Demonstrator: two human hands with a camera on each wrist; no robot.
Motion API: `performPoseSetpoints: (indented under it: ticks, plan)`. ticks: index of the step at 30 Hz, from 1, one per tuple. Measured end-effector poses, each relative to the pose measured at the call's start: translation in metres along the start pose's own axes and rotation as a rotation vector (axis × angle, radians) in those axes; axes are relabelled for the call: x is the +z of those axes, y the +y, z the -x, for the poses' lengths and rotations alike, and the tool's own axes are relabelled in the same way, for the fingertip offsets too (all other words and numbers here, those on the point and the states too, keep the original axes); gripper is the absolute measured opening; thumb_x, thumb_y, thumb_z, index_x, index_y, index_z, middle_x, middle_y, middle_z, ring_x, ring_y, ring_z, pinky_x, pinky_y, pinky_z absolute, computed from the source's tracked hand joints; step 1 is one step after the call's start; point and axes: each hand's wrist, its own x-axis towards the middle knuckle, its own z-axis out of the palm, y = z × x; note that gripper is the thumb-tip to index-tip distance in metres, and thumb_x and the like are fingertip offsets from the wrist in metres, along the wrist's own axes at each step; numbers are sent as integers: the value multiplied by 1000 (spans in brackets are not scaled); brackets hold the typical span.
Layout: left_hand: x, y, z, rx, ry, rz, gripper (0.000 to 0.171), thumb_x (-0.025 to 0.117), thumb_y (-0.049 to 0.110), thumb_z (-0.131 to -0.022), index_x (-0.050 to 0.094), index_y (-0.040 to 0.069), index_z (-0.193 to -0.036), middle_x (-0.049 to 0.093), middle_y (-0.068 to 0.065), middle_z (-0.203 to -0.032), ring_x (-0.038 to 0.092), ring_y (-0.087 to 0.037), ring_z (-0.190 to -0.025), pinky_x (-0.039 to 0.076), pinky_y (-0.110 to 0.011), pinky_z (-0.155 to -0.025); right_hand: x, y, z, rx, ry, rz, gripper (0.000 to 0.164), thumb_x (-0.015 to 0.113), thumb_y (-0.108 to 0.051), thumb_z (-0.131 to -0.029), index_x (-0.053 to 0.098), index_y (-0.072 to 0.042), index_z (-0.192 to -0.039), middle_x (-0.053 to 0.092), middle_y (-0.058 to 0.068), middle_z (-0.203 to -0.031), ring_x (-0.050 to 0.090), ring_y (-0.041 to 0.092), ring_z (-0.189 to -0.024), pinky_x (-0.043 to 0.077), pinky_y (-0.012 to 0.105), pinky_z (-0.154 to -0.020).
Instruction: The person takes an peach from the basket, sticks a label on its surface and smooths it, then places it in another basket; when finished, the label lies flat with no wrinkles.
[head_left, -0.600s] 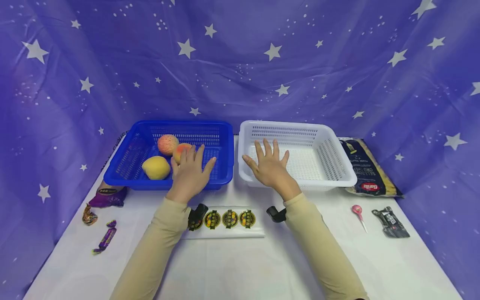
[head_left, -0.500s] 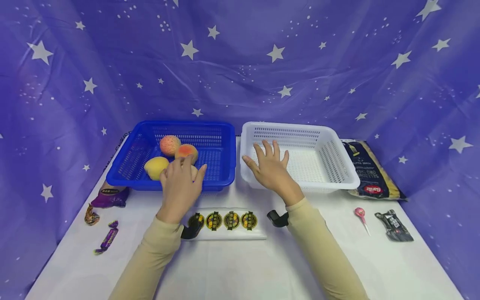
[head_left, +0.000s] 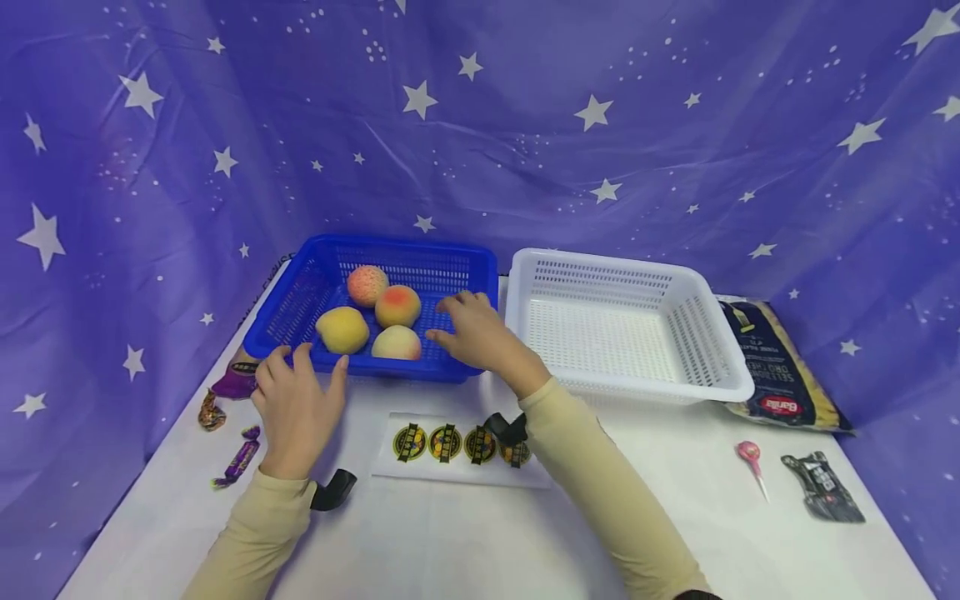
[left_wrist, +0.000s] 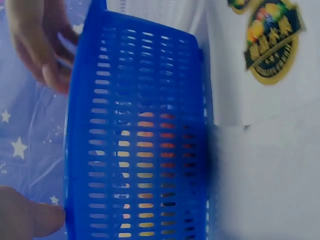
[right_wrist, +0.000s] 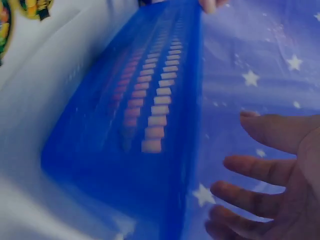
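The blue basket (head_left: pixel 258 337) holds a yellow fruit (head_left: pixel 342 331), a speckled pink fruit (head_left: pixel 367 286) and two peaches (head_left: pixel 398 306), one lying against the front wall. My left hand (head_left: pixel 298 410) is at the basket's front left rim, fingers spread and slightly bent. Its thumb (left_wrist: pixel 47 218) shows right at the rim in the left wrist view. Over the basket's right end is my right hand (head_left: pixel 480 335), its fingers pointing toward the fruit and holding nothing. In the right wrist view its fingers (right_wrist: pixel 255 197) are apart and loosely bent beside the rim.
A white basket (head_left: pixel 738 379) stands at the right, beside a dark Barilla bag (head_left: pixel 783 367). Nearer lie a lollipop (head_left: pixel 748 452) and a black packet (head_left: pixel 823 487). Wrapped candies (head_left: pixel 242 458) lie at the left. A flat sheet with fruit stickers (head_left: pixel 461 475) lies in front.
My right hand has moved left from over the white basket to the blue basket's right end. My left hand has drawn back from the fruit to the front left rim. The head view has shifted left.
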Motion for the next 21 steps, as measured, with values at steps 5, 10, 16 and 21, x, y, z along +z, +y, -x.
performPoseSetpoints:
  ticks: [5, 10, 16, 21]
  plan:
    - [10, -5, 1, 14, 43, 23, 55, 55, 41, -84, 49, -5, -114, 34, -28, -122, 28, -45, -114, 29, -59, -77, 18, -12, -30, 52, -136, -111, 46, 57, -39, -84, 51, -8, -119, 55, 4, -112, 47, 19, -108, 39, 33, -91]
    - [19, -10, 4, 14, 23, 10, 57, 48, 43, -88, 45, -4, -119, 30, -27, -128, 22, -46, -120, 29, -62, -77, 34, -16, -46, 154, -208, -186, 58, 61, -37, -82, 43, -5, -126, 52, 8, -119, 45, 20, -112, 38, 36, -94]
    - [21, -14, 5, -19, -48, 1, 59, 40, 46, -90, 39, -1, -126, 21, -23, -135, 12, -44, -126, 24, -62, -81, 54, -16, -59, 137, -258, -235, 59, 64, -43, -77, 44, -6, -118, 54, 2, -95, 50, 16, -96, 43, 30, -82]
    - [20, -14, 6, -17, -45, -10, 59, 39, 45, -91, 38, -1, -127, 22, -23, -135, 12, -44, -126, 24, -62, -82, 65, -17, -64, 94, -292, -258, 51, 68, -39, -75, 46, -7, -109, 54, 2, -92, 51, 14, -79, 42, 25, -69]
